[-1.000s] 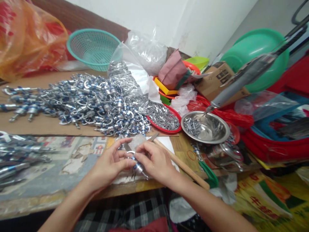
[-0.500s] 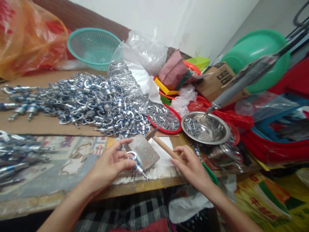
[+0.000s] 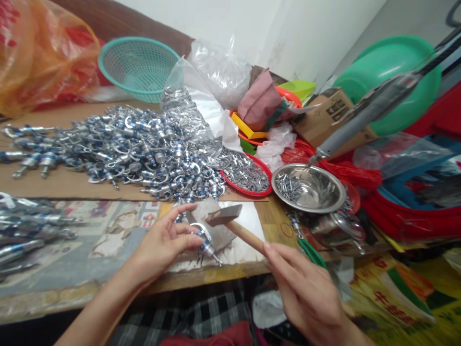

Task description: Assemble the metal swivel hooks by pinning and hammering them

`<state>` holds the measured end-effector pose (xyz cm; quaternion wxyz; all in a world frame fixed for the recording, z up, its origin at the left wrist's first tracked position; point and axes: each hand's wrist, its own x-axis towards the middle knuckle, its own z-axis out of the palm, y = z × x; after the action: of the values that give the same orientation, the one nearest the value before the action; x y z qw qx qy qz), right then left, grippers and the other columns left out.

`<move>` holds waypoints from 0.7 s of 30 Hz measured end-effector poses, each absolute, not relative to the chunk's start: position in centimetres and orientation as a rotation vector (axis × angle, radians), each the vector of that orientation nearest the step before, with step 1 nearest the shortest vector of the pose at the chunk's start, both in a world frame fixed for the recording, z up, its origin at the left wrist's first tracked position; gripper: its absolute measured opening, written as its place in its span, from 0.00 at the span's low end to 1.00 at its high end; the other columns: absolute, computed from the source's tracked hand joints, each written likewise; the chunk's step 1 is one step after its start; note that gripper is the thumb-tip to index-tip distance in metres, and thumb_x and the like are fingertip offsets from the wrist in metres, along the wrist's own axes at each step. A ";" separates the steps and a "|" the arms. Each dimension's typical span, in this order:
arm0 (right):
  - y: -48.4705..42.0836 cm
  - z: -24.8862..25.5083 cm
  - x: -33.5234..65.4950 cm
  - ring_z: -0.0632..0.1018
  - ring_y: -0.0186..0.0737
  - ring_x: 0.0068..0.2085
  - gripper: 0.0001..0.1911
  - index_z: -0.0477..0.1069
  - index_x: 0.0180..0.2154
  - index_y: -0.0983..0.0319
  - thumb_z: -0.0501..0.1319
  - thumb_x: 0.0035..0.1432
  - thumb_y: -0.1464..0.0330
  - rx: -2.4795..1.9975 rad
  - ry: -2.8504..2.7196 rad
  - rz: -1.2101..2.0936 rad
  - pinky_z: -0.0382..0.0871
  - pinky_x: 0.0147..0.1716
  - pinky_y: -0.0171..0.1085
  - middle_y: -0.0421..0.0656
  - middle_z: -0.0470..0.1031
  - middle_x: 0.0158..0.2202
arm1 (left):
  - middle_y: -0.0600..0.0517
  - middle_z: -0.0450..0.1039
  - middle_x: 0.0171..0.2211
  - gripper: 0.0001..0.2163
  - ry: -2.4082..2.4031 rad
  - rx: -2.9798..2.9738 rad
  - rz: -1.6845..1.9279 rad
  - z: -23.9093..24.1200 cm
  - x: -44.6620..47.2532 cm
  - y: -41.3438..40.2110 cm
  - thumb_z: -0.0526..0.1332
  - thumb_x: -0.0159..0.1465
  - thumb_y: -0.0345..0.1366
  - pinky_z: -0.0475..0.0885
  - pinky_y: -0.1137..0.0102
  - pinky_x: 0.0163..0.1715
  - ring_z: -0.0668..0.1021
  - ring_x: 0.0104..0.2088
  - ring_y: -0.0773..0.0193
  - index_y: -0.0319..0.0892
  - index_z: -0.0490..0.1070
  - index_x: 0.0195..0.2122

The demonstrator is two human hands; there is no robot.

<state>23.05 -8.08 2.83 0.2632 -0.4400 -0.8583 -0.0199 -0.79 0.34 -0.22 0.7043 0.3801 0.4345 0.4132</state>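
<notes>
My left hand (image 3: 173, 238) pinches a blue and silver metal fitting (image 3: 206, 246) with a curved white-silver hook, its thin end pointing toward the table's front edge. The fitting lies at the near left side of a grey metal plate (image 3: 225, 239), which rests on white paper. In my right hand (image 3: 306, 283) is a hammer (image 3: 248, 236), fingers wrapped round its wooden handle. The dark hammer head is above the plate, just beyond the fitting; whether it touches anything I cannot tell.
A large heap of similar fittings (image 3: 144, 149) covers the cardboard behind, with more at the left edge. A red plate (image 3: 268, 188) of small metal parts and a steel bowl (image 3: 336, 194) of pins stand behind right. A green-handled tool (image 3: 312, 254) lies by my right hand.
My right hand has turned over and come nearer to me, and the hammer head has swung round above the plate. My left hand holds the fitting in nearly the same place.
</notes>
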 end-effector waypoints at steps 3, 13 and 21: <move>-7.8 2.2 23.4 0.77 0.40 0.42 0.30 0.60 0.58 0.57 0.52 0.55 0.81 -1.215 -2.274 0.102 0.74 0.38 0.35 0.47 0.75 0.44 | 0.55 0.77 0.22 0.35 0.973 0.847 0.915 0.0 -0.8 0.3 0.70 0.43 0.30 0.72 0.72 0.28 0.78 0.25 0.64 0.39 0.58 0.53; 0.7 0.4 26.2 0.78 0.40 0.32 0.13 0.76 0.41 0.61 0.56 0.59 0.65 -1.707 -2.082 0.582 0.73 0.31 0.36 0.43 0.79 0.31 | 0.50 0.77 0.28 0.03 1.150 1.408 0.919 0.3 -1.4 0.2 0.66 0.49 0.35 0.70 0.66 0.35 0.77 0.31 0.58 0.43 0.78 0.22; 11.1 0.2 25.2 0.75 0.45 0.42 0.07 0.77 0.33 0.62 0.59 0.54 0.71 -1.898 -2.056 0.056 0.65 0.43 0.40 0.49 0.77 0.37 | 0.50 0.71 0.28 0.03 1.237 1.609 0.992 0.4 -0.4 -0.1 0.66 0.49 0.35 0.68 0.69 0.30 0.74 0.28 0.61 0.44 0.79 0.22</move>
<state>25.20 11.12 0.16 0.1708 -0.6682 -0.7239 0.0196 -0.44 -0.06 0.44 0.4272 0.6440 0.4951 0.3969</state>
